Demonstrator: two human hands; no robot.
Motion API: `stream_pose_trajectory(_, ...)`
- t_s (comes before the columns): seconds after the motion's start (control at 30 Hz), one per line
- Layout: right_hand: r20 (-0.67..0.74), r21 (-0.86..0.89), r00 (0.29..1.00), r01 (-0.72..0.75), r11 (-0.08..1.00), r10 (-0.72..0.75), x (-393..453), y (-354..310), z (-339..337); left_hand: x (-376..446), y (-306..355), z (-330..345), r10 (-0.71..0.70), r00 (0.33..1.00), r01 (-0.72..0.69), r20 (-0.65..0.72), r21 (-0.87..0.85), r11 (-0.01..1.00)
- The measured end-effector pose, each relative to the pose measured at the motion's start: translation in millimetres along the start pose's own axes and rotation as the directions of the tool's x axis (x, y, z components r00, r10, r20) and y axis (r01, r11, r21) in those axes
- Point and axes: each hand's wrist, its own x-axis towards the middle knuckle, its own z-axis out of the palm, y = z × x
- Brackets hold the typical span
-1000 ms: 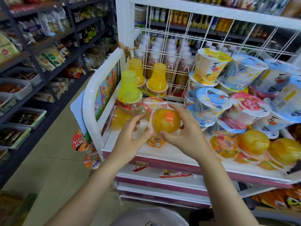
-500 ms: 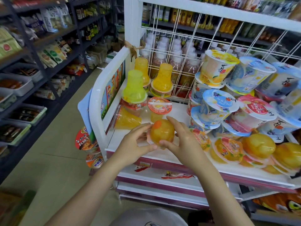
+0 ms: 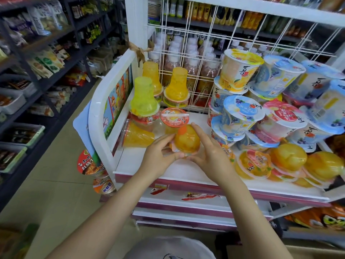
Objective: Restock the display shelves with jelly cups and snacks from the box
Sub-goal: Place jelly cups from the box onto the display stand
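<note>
Here, in the head view, both hands hold 1 orange jelly cup (image 3: 186,140) dome-up just above the white display shelf (image 3: 186,169): the left hand (image 3: 158,156) pinches its rim, the right hand (image 3: 209,156) cups its side. Stacked blue-lidded cups (image 3: 240,116) stand beside it.

Both forearms were bare from the frame's edge to the wrists, with no sleeves showing. The left hand (image 3: 158,156) and right hand (image 3: 211,156) wore no gloves. A light grey garment (image 3: 168,249) with a small dark print covered the torso.

Shop aisle: stocked shelves (image 3: 37,58), white display rack (image 3: 100,113).
</note>
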Motion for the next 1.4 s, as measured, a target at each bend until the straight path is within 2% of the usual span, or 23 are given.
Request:
stream_pose_trajectory(0.17, 0.001, -0.013, 1.0, 0.0, 1.0, 0.0, 2.8, 4.4, -2.7, 7.8, 2.4, 4.1, 0.0, 1.0, 0.0, 0.03, 0.029, 1.0)
stream_pose_trajectory(0.27, -0.117, -0.044, 0.992, 0.035, 0.998, -0.04, -4.6, -3.9, -5.8, -0.6, 7.0, -7.5, 0.013, 0.996, -0.027, 0.085, 0.166, 0.986)
stream_pose_trajectory(0.33, -0.262, 0.048, 0.963, 0.073, 0.996, -0.058, -9.8, -24.0, -11.4, -17.3, 7.0, -23.3, 0.028, 1.0, -0.023, -0.011, 0.32, 0.947)
stream_pose_trajectory(0.4, -0.314, 0.147, 0.945, 0.142, 0.979, -0.09, -9.3, -46.4, -9.2, -38.6, 5.2, -39.3, 0.073, 0.99, -0.011, -0.124, 0.442, 0.897)
stream_pose_trajectory(0.47, -0.207, 0.247, 0.972, 0.16, 0.956, -0.109, -1.4, -62.3, 8.0, -58.2, 0.3, -49.4, 0.107, 0.982, -0.012, -0.155, 0.516, 0.856)
stream_pose_trajectory(0.53, -0.045, 0.32, 0.995, 0.1, 0.942, -0.091, 12.6, -70.0, 32.9, -73.0, -8.1, -55.5, 0.13, 0.976, -0.014, -0.173, 0.55, 0.835)
stream_pose_trajectory(0.67, 0.084, 0.238, 0.984, 0.131, 0.962, -0.154, 47.9, -69.1, 79.8, -87.7, -23.8, -60.7, 0.173, 0.963, -0.029, -0.206, 0.561, 0.827)
stream_pose_trajectory(0.77, 0.189, 0.114, 0.979, 0.05, 0.992, -0.071, 63.6, -69.9, 101.7, -89.3, -26.4, -59.6, 0.19, 0.956, -0.035, -0.225, 0.556, 0.831)
stream_pose_trajectory(0.93, 0.191, 0.014, 0.98, -0.062, 0.998, 0.058, 68.5, -62.5, 112.6, -89.4, -20.6, -57.7, 0.159, 0.957, -0.004, -0.241, 0.541, 0.841)
stream_pose_trajectory(1.03, 0.188, 0.093, 0.981, -0.073, 0.993, 0.055, 62.3, -62.5, 103.5, -90.5, -16.1, -61.5, 0.117, 0.969, 0.007, -0.216, 0.499, 0.867)
stream_pose_trajectory(1.1, 0.152, 0.147, 0.988, -0.048, 0.988, 0.025, 54.9, -65.8, 90.2, -93.4, -9.2, -65.0, 0.119, 0.96, 0.01, -0.254, 0.455, 0.891)
stream_pose_trajectory(1.2, 0.096, 0.243, 0.995, 0.002, 0.97, -0.026, 48.1, -73.6, 64.2, -92.7, 11.5, -66.3, 0.28, 0.892, -0.085, -0.355, 0.477, 0.875)
stream_pose_trajectory(1.27, 0.055, 0.292, 0.998, 0.016, 0.956, -0.034, 47.9, -82.1, 44.9, -84.7, 23.3, -65.0, 0.36, 0.866, -0.142, -0.348, 0.519, 0.843)
stream_pose_trajectory(1.33, 0.008, 0.348, 0.999, 0.027, 0.937, -0.032, 50.1, -89.6, 27.0, -70.9, 32.1, -64.1, 0.294, 0.911, -0.127, -0.289, 0.481, 0.867)
stream_pose_trajectory(1.4, -0.056, 0.424, 0.997, 0.064, 0.903, -0.045, 52.5, -93.2, 11.7, -55.9, 39.3, -62.0, 0.187, 0.955, -0.093, -0.231, 0.364, 0.927)
